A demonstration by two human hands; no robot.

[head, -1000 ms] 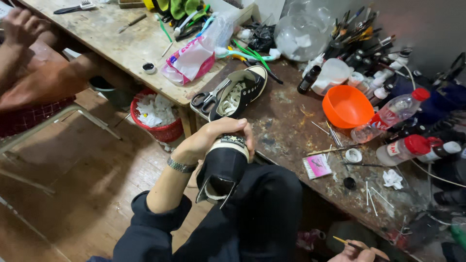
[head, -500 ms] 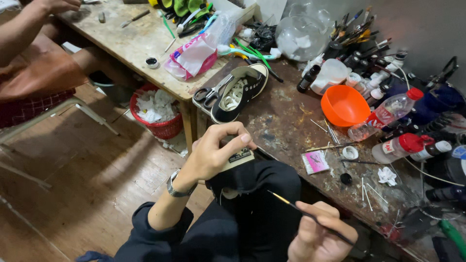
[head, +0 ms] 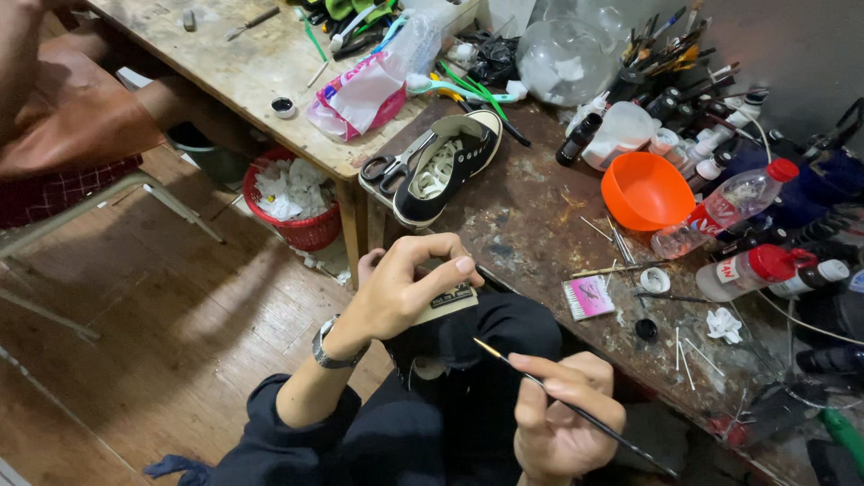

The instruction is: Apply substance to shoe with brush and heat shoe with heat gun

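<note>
Item: black canvas shoe with cream rubber heel strip (head: 441, 306), held over the lap, just before the near edge of the stained brown worktop (head: 531, 225). It was gripped by the left hand (head: 405, 288), fingers curled over the heel. A thin dark-handled brush (head: 576, 409) was pinched in the right hand (head: 558, 423), its tip pointed toward the heel strip but apart from it.

Risks, as judged: the fine tip could be slipped off the narrow strip onto the black canvas if the shoe were shifted in the grip; the thumb could be smudged through wet work.

Packages, relative to the orange plastic bowl (head: 646, 191): a small pink flat packet (head: 589, 297) was lying below it; two clear bottles with red caps (head: 733, 202) were lying to its right; a pink-and-clear plastic bag (head: 355, 94) was placed well to its left, beyond a second black shoe (head: 445, 166).
</note>
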